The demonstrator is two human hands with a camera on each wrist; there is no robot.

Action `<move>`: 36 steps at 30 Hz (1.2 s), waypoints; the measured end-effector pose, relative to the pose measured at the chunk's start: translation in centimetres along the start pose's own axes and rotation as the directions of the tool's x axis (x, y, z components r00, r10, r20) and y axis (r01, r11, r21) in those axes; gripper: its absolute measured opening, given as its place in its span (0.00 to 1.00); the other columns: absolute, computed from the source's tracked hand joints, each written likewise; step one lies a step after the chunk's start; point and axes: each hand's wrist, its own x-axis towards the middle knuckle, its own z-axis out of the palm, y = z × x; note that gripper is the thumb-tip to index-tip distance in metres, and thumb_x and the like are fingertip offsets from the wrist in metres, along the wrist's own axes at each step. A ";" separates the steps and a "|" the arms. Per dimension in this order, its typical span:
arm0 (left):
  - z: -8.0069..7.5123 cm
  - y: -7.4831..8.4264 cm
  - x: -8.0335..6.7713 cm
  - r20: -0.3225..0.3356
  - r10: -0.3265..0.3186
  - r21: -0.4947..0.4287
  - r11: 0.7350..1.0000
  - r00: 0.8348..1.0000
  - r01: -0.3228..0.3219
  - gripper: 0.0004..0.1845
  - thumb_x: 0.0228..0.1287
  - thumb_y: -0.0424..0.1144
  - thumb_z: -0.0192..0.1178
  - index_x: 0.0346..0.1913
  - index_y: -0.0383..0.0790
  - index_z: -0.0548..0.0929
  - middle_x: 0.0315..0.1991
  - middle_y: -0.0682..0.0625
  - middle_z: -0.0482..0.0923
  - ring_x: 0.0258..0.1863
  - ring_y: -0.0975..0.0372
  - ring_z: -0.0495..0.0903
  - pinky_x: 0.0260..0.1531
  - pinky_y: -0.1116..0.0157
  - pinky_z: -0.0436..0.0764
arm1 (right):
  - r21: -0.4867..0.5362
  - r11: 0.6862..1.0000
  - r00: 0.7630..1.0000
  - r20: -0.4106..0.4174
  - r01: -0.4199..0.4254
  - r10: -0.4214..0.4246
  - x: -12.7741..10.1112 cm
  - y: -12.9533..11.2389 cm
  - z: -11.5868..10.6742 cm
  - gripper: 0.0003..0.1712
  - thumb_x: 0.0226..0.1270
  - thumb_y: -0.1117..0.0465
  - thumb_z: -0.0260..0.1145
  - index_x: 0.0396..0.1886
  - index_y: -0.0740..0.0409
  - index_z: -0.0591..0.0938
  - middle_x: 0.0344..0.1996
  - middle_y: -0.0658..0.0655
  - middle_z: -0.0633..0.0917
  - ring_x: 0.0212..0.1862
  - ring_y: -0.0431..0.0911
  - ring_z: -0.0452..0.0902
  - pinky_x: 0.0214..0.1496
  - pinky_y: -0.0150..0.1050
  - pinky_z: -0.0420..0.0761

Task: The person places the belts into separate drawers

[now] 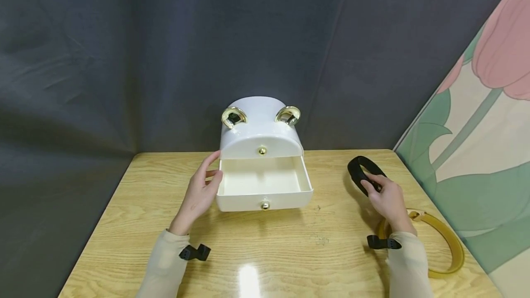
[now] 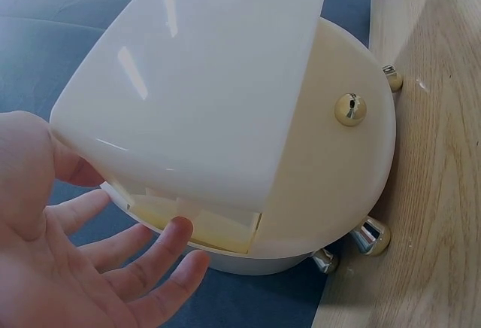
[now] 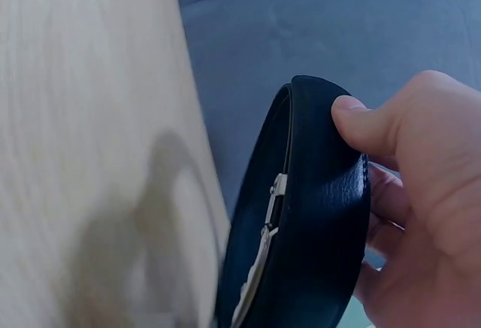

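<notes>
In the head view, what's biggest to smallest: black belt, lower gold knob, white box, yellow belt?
1. White box
2. Yellow belt, partly hidden
3. Black belt
4. Lower gold knob

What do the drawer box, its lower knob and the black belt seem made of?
Drawer box: probably plastic, glossy white with reflections. Lower knob: perhaps metal or plated plastic; polished gold, mirroring light. Black belt: leather or imitation; grainy sheen, edge stitching.

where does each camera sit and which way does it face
Head: on the head, facing forward-down at the white box; left hand, right hand, sleeves show.
Left wrist: worn there, facing the white box; left hand shows.
Right wrist: worn there, facing the black belt; right hand shows.
Head and right wrist share the black belt.
</notes>
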 end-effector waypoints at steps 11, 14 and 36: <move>-0.1 0.1 -0.1 0.004 -0.003 0.001 1.000 1.000 0.003 0.30 0.85 0.41 0.50 0.84 0.56 0.62 0.84 0.49 0.61 0.69 0.46 0.78 0.63 0.42 0.81 | 0.048 0.997 0.998 -0.010 0.066 -0.066 0.2 -2.7 -1.2 0.20 0.77 0.60 0.69 0.59 0.71 0.86 0.55 0.73 0.88 0.58 0.73 0.83 0.57 0.61 0.81; -0.1 0.1 -0.1 0.007 -0.002 0.002 1.000 1.000 0.002 0.30 0.85 0.41 0.50 0.84 0.56 0.62 0.84 0.49 0.61 0.69 0.46 0.77 0.64 0.42 0.80 | 0.043 0.995 0.996 -0.010 0.086 -0.086 0.1 -3.5 -1.5 0.20 0.77 0.60 0.69 0.60 0.69 0.87 0.55 0.71 0.88 0.57 0.70 0.84 0.55 0.53 0.80; -0.1 0.0 -0.1 0.007 -0.001 0.008 1.000 1.000 0.001 0.30 0.85 0.41 0.50 0.84 0.56 0.62 0.84 0.49 0.61 0.68 0.46 0.78 0.61 0.44 0.83 | 0.106 0.957 0.962 -0.067 0.270 -0.264 -0.9 -9.6 -3.5 0.17 0.71 0.67 0.72 0.57 0.67 0.88 0.52 0.68 0.90 0.55 0.65 0.84 0.55 0.09 0.64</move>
